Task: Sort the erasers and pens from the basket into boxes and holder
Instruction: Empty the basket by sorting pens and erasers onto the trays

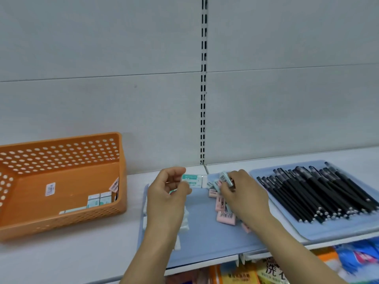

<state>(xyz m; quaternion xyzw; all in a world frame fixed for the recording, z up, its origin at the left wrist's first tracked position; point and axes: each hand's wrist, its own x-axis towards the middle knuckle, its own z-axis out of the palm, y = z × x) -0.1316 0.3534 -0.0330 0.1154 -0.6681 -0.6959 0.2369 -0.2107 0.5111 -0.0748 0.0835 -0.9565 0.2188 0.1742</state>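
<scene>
Where the white shelf (98, 251) meets the grey back panel, items run as follows. Orange perforated basket (61, 181): far left on the shelf, tipped so its opening faces the camera; several mint-and-white erasers (99, 199) lie at its lower right corner, one pink piece leaning on the right wall. Right blue tray (328, 232): at the far right, loaded with black pens (320, 193) laid side by side, caps toward the back. Middle blue tray (205, 238): between basket and pen tray; pink erasers (225, 217) loosely piled on its right part, white ones along its left edge, partly hidden by the forearm. Left hand (168, 193): over the tray's left part, fingers curled, pinching a mint-sleeved eraser (191, 180) at the tips. Right hand (244, 193): over the pink pile, fingers closed round a small bunch of erasers (225, 178), mint and pink. Packaged goods (246, 273): on the shelf below, bottom edge.
</scene>
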